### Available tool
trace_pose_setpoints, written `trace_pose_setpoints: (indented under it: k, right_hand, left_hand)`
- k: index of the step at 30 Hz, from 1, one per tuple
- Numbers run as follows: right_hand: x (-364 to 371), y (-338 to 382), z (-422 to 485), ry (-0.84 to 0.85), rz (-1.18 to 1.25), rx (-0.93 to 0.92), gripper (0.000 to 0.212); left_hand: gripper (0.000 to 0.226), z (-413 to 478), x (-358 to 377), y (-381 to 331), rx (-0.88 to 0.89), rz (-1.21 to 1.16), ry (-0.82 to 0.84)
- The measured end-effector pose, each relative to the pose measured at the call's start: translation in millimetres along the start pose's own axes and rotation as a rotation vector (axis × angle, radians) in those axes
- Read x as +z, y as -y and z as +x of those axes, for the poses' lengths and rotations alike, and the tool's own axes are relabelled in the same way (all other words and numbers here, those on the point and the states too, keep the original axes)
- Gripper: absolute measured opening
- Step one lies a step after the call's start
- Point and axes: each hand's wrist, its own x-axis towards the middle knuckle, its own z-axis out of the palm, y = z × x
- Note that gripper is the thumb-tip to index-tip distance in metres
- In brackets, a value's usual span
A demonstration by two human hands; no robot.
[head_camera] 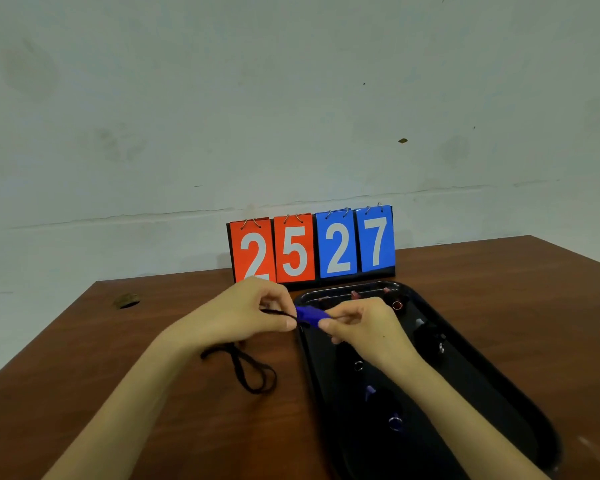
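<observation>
In the head view, the left hand [253, 313] pinches a black cord [246, 368]. The right hand [364, 327] pinches the blue piece [310, 315] on it (it looks like a whistle). Both are above the black tray's [482, 393] left edge, near the table's [499, 289] back edge.

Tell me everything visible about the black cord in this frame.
The black cord is a thin, limp lanyard, apparently woven fabric. Its loop lies slack on the brown table, then rises to the left hand, which pinches it beside the blue plastic piece gripped by the right hand. Whether it is attached there is hidden.
</observation>
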Motion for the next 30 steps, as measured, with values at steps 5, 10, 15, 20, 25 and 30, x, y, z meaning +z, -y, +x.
trace_pose_setpoints:
  k: [5, 10, 15, 20, 25, 30]
  right_hand:
    - [2, 7, -3, 0.209, 0.059, -0.128, 0.014]
    - [1, 12, -6, 0.235, 0.282, -0.195, 0.014]
    - [0, 13, -7, 0.104, 0.422, -0.199, 0.016]
    - [0, 11, -4, -0.148, 0.473, -0.160, 0.013]
    - [-1, 2, 1, -0.407, 0.327, -0.099, 0.010]
    - [3, -3, -1, -0.499, 0.031, -0.232, 0.016]
  left_hand:
    - [0.012, -2, -6, 0, 0.129, -0.047, -0.017]
    - [0.016, -2, -2, 4, 0.015, -0.359, 0.028]
    - [0.021, 0, 8, 1, -0.052, -0.636, 0.109]
    - [0.031, 2, 26, -4, -0.063, -0.680, 0.127]
    - [0.034, 4, 43, -16, -0.043, -0.439, 0.057]
    - [0.027, 1, 32, -21, 0.007, -0.094, -0.048]
